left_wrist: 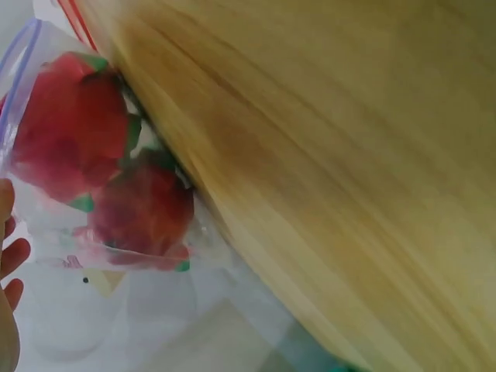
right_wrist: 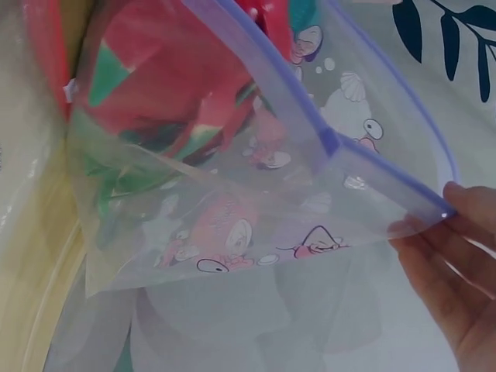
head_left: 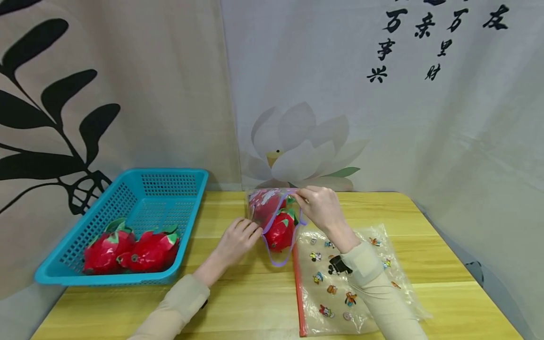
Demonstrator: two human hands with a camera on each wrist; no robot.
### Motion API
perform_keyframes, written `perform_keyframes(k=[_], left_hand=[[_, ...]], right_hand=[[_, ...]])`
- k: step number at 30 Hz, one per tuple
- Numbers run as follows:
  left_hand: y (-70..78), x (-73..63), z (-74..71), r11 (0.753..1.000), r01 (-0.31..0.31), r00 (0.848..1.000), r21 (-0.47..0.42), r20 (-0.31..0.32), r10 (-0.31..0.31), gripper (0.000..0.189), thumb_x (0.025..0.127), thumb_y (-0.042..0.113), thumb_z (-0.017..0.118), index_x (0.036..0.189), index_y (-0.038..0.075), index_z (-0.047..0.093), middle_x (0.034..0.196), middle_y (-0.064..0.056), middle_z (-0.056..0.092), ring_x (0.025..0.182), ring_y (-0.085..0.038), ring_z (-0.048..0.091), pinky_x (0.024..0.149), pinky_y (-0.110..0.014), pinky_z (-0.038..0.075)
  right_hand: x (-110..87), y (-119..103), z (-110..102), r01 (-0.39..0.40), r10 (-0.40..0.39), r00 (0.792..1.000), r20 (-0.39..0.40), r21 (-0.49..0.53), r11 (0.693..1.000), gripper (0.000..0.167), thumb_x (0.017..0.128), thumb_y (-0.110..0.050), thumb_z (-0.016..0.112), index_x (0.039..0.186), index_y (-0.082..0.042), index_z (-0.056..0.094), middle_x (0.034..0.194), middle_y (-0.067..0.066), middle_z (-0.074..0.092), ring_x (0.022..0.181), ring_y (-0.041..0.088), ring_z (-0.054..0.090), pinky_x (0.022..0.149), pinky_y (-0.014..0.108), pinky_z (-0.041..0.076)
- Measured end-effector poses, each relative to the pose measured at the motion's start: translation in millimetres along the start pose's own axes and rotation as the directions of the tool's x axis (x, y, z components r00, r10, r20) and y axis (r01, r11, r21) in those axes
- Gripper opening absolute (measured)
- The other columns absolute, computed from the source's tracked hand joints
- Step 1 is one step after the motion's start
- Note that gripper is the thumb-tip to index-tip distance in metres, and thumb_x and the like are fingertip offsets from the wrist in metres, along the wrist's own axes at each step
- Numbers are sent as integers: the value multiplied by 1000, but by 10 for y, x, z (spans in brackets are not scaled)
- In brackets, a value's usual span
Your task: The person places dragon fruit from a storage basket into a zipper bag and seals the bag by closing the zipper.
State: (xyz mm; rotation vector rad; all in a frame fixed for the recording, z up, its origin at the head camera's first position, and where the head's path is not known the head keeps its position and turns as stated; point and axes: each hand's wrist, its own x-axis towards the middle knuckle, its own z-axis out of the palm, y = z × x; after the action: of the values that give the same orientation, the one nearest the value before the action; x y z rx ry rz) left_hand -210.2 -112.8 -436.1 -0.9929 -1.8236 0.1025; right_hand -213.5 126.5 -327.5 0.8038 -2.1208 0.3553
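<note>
A clear plastic zip bag (right_wrist: 310, 209) with purple zip edges and pink cartoon prints stands on the table with its mouth spread apart. My right hand (head_left: 320, 208) pinches one corner of the purple edge between thumb and fingers. At the opposite side of the mouth, my left hand (head_left: 240, 238) holds the bag's edge with curled fingers. Inside lie two shiny red dragon fruits with green tips; one dragon fruit (head_left: 281, 233) shows through the opening, and another dragon fruit (left_wrist: 143, 209) sits deeper, behind the plastic.
On the left is a blue basket (head_left: 193, 198) with two more dragon fruits (head_left: 155, 250) at its near end. A flat clear bag (head_left: 314, 307) with a red zip and cartoon prints lies under my right forearm. A printed cloth (head_left: 191, 94) hangs behind the wooden table (head_left: 246, 302).
</note>
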Motion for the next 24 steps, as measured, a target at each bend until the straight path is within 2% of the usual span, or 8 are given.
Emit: perform_keyframes(k=[3,8,10,16,20,24], left_hand=[[-5,1,-5,999,43,998,-22,-46,-44,37,92,3,32,81,8,66,79,-4,65,73,-19,62,70,-33,55],[-14,46,-51,992,106,993,-62,-47,-109,14,74,2,53,79,7,64,77,-6,65,72,-21,62,68,-33,54],[-12,67,-66,990,123,991,-69,-40,-126,10,72,4,57,79,7,64,76,-6,65,72,-21,61,68,-33,54],[-4,109,-85,987,140,988,-78,-60,-145,10,77,9,54,78,7,64,74,-6,64,70,-21,60,67,-33,53],[-13,108,-82,987,141,986,-82,-80,-148,15,83,11,52,77,6,65,74,-6,65,69,-21,60,66,-34,52],[-32,94,-86,988,137,985,-75,-95,-144,24,90,14,47,78,6,66,75,-6,66,70,-22,61,66,-34,53]], right_hand=[[-41,32,3,7,-7,1000,-13,1,1000,5,78,-12,75,79,-7,76,70,4,72,52,16,64,46,25,47],[-182,101,17,54,-54,998,-13,29,998,7,75,-11,77,77,-6,73,65,2,69,48,13,59,43,22,42],[-272,131,21,87,-87,996,-6,46,995,9,75,-12,78,79,-7,72,68,2,70,49,12,60,43,21,43],[-603,220,10,174,-180,982,50,111,979,22,79,-18,75,95,-3,72,79,5,73,59,12,66,52,20,52],[-833,269,-15,200,-213,970,118,115,973,45,72,-24,79,110,-2,69,88,7,73,68,14,69,57,22,55],[-997,287,-43,216,-230,952,202,90,972,71,63,-33,82,123,-1,61,103,11,72,86,21,71,69,28,58]])
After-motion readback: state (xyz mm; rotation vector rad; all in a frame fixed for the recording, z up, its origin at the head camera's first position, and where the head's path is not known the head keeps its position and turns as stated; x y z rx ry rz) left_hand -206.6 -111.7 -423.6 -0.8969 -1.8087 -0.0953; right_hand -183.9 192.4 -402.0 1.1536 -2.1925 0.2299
